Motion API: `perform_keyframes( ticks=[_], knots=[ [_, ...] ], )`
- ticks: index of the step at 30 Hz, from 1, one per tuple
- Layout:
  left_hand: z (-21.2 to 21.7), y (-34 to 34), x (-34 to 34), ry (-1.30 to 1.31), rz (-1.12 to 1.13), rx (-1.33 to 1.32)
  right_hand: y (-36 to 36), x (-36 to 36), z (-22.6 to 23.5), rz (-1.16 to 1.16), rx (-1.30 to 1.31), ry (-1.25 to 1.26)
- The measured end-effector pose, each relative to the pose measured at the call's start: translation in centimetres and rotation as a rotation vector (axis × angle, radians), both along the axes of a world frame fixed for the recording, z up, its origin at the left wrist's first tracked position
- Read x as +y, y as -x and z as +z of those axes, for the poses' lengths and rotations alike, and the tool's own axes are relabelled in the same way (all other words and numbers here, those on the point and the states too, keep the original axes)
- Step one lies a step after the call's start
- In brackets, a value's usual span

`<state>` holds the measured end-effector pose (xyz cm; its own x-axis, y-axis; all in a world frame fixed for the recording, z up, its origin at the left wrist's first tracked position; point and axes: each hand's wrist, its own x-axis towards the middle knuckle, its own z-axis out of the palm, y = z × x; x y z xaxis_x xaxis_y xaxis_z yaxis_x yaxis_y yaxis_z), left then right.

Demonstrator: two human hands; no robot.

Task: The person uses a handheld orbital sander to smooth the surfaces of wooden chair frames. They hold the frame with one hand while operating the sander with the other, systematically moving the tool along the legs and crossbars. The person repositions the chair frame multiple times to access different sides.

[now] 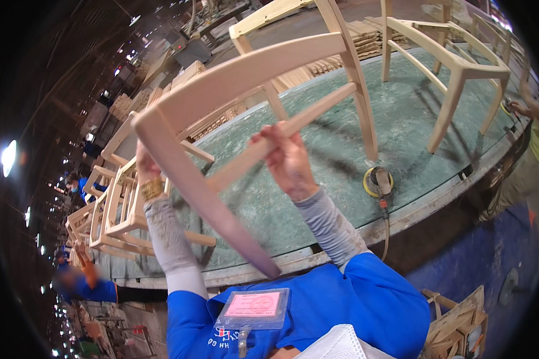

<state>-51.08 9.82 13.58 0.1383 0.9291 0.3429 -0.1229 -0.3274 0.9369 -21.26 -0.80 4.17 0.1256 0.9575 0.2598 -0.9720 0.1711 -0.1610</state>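
Observation:
A bare pale wooden chair frame (245, 76) is tilted in front of me above the green work table (335, 164). My right hand (286, 157) closes around its lower back rail, with fingers over the wood. On the left, my left hand (147, 164) grips the frame by the near back post, and its fingers are mostly hidden behind that post. The post's lower end points toward my chest and looks smeared by motion. A round sander (378, 181) with a yellow rim and a hose rests on the table, right of my right hand.
Another wooden chair frame (452, 66) stands on the table at the right. Several more chairs (123, 203) crowd its left side. A co-worker's hand (524, 109) holds a sander at the far right. Wooden pieces (455, 329) lie at the lower right, below the table.

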Motion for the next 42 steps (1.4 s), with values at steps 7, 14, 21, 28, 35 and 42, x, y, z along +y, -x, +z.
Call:
perform_keyframes(
  ticks=[7, 14, 21, 28, 35, 42],
  knots=[
    [-0.2, -5.7, -13.1, 0.036, 0.186, 0.367, 5.8, 5.3, 3.5, -0.169, -0.013, -0.062],
    [-7.9, 1.4, -7.9, -0.285, 0.633, 0.39, 13.7, 7.6, 1.3, -0.009, -0.334, -0.044],
    [-8.1, 2.9, -4.6, -0.258, 0.559, 0.303, 5.6, 1.5, -3.9, -0.192, -1.031, -0.134],
    [-7.3, 2.9, -3.2, -0.223, 0.509, 0.273, -13.7, -4.7, -11.4, -1.156, -1.166, 0.598],
    [-7.0, 2.2, -3.8, -0.248, 0.535, 0.328, -19.5, 5.1, -10.8, -1.073, -1.408, 0.292],
    [-6.1, 4.5, -3.1, -0.187, 0.477, 0.338, -17.1, 1.4, -12.0, -0.659, -1.571, 0.322]
  ],
)
